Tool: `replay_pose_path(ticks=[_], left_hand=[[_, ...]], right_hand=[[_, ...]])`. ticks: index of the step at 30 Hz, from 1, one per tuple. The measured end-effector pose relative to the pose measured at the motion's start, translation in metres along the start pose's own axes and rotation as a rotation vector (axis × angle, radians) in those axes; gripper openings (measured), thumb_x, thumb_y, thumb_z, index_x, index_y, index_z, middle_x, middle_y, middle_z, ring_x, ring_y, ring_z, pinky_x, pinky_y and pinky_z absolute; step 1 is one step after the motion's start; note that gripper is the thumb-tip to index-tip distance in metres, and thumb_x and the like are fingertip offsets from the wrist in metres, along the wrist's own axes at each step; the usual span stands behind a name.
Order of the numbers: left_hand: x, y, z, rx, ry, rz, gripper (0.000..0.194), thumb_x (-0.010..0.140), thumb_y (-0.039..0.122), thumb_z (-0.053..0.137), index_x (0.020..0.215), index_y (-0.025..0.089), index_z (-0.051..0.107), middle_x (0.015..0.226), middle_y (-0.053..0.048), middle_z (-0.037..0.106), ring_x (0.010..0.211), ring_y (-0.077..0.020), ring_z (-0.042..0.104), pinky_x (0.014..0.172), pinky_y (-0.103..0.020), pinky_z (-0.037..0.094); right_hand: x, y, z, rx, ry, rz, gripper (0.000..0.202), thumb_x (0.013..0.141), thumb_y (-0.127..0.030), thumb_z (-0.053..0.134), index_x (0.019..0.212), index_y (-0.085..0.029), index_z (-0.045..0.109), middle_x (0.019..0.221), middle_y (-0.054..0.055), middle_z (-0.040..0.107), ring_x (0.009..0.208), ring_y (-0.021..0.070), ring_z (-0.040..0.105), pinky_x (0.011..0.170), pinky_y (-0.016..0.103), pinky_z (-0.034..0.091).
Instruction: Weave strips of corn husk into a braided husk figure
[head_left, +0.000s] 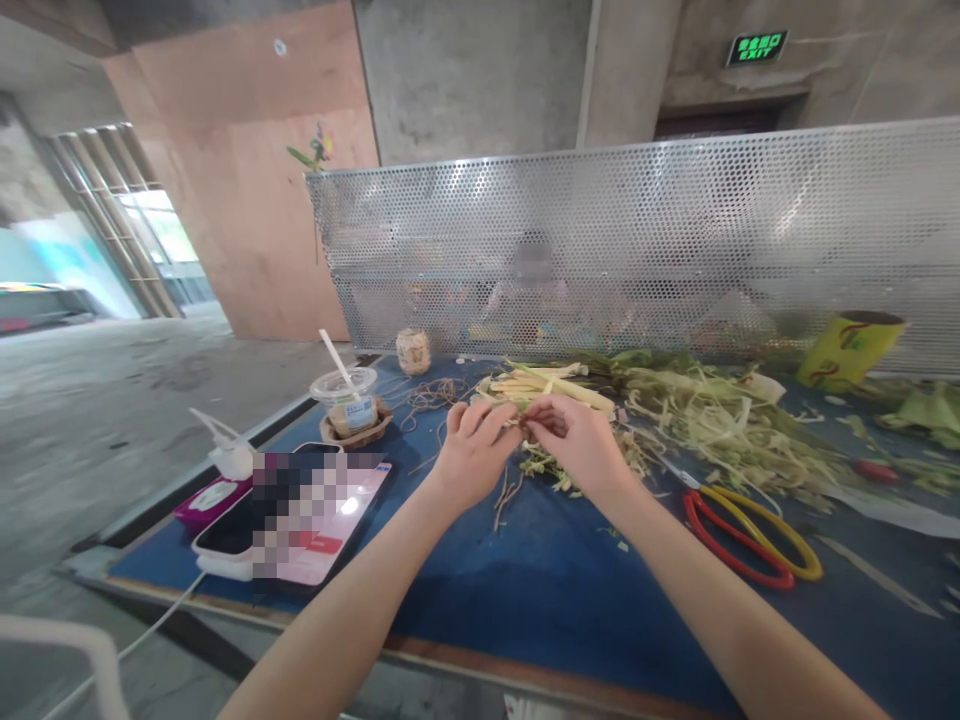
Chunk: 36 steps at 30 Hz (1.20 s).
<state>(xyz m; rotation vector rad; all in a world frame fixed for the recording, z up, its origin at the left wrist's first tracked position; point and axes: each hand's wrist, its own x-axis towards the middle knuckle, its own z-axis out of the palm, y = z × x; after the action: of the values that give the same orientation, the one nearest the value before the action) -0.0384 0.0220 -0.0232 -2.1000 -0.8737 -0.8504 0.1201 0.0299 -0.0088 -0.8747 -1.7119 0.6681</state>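
The left hand (478, 455) and right hand (576, 440) met above the work table (525, 590), fingertips close together in a narrow pinch on a small piece (523, 422), type too small to tell. The piece was located just on the near side of the pale stalks (555, 385). Blue surface extended between the forearms to the near edge.

Lateral limits: left, the phone (330, 530) and the cup (352, 405) in its holder; right, the scissors (742, 530), red and yellow handles toward the near edge, blades toward the husk pile (712, 425). Far limit: the perforated panel (637, 250), upright along the far edge, with the yellow roll (851, 350) tilted near it.

Markings: the exit sign (757, 48) read "安全出口" and "EXIT". The cup bore a blue-and-white label, text too small to read. Red and dark marks on the yellow roll were not legible.
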Motion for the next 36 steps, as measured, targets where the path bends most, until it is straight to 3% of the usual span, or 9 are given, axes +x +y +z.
replay_pose_path(ticks=[9,13,18,21,24,27,29,33,36], left_hand=[[0.007,-0.006,-0.010,-0.257,-0.246,-0.182,0.014,0.083,0.011,0.038,0.081,0.016,0.051,0.094,-0.007,0.054,0.090,-0.0195,0.041,0.076,-0.034,0.034],[0.020,-0.012,-0.019,-0.432,-0.217,-0.263,0.021,0.088,0.017,0.031,0.073,0.016,0.045,0.089,-0.006,0.052,0.087,-0.0181,0.041,0.077,-0.033,0.035],[0.042,-0.017,-0.040,-0.634,-0.107,-0.279,0.026,0.090,0.021,0.027,0.067,0.017,0.039,0.082,-0.005,0.049,0.083,-0.0157,0.044,0.079,-0.030,0.036],[0.052,-0.017,-0.050,-0.711,-0.084,-0.263,0.026,0.090,0.021,0.025,0.068,0.018,0.039,0.080,-0.004,0.048,0.083,-0.0146,0.044,0.080,-0.029,0.036],[0.056,-0.016,-0.055,-0.708,-0.097,-0.248,0.026,0.090,0.021,0.025,0.069,0.018,0.040,0.081,-0.004,0.048,0.086,-0.0150,0.044,0.081,-0.029,0.036],[0.055,-0.016,-0.055,-0.680,-0.126,-0.243,0.027,0.090,0.022,0.025,0.068,0.018,0.039,0.079,-0.004,0.048,0.085,-0.0152,0.043,0.081,-0.030,0.036],[0.052,-0.016,-0.052,-0.705,-0.168,-0.245,0.028,0.091,0.024,0.025,0.068,0.018,0.039,0.077,-0.003,0.048,0.081,-0.0144,0.043,0.079,-0.029,0.037],[0.046,-0.016,-0.045,-0.849,-0.321,-0.207,0.028,0.091,0.025,0.024,0.070,0.018,0.043,0.078,-0.003,0.048,0.079,-0.0134,0.044,0.075,-0.027,0.040],[0.042,-0.015,-0.041,-0.920,-0.424,-0.147,0.027,0.090,0.023,0.025,0.075,0.018,0.046,0.077,-0.002,0.048,0.076,-0.0127,0.045,0.074,-0.027,0.041]], right_hand=[[-0.005,0.000,-0.003,-0.080,-0.125,-0.038,0.020,0.071,-0.015,0.052,0.090,-0.018,0.057,0.082,0.005,0.065,0.074,0.0172,0.062,0.065,0.031,0.051],[-0.005,-0.007,-0.004,-0.297,-0.042,-0.150,0.037,0.069,-0.022,0.059,0.106,-0.021,0.053,0.100,0.007,0.063,0.090,0.0225,0.058,0.076,0.039,0.046],[0.002,-0.028,-0.009,-0.476,0.079,-0.211,0.075,0.068,-0.036,0.064,0.131,-0.025,0.026,0.112,0.009,0.060,0.115,0.0293,0.043,0.092,0.053,0.027],[0.008,-0.044,-0.013,-0.432,-0.028,-0.222,0.059,0.072,-0.031,0.061,0.124,-0.024,0.036,0.103,0.006,0.064,0.105,0.0252,0.054,0.094,0.049,0.027],[0.010,-0.054,-0.019,-0.273,-0.104,-0.124,0.035,0.077,-0.022,0.053,0.111,-0.022,0.047,0.085,0.002,0.066,0.083,0.0193,0.063,0.082,0.039,0.042],[0.006,-0.056,-0.026,-0.135,-0.138,-0.034,0.038,0.081,-0.019,0.045,0.118,-0.022,0.039,0.071,-0.001,0.064,0.059,0.0143,0.060,0.062,0.030,0.047],[0.000,-0.056,-0.032,-0.189,-0.144,-0.035,0.043,0.081,-0.020,0.045,0.122,-0.020,0.034,0.066,-0.002,0.062,0.057,0.0143,0.056,0.060,0.030,0.045],[-0.008,-0.054,-0.044,-0.322,-0.176,-0.007,0.046,0.077,-0.034,0.054,0.118,-0.018,0.041,0.070,0.002,0.061,0.060,0.0160,0.055,0.058,0.029,0.043],[-0.009,-0.051,-0.049,-0.380,-0.217,0.061,0.031,0.079,-0.048,0.046,0.089,-0.020,0.057,0.063,0.003,0.060,0.054,0.0157,0.054,0.053,0.028,0.042]])
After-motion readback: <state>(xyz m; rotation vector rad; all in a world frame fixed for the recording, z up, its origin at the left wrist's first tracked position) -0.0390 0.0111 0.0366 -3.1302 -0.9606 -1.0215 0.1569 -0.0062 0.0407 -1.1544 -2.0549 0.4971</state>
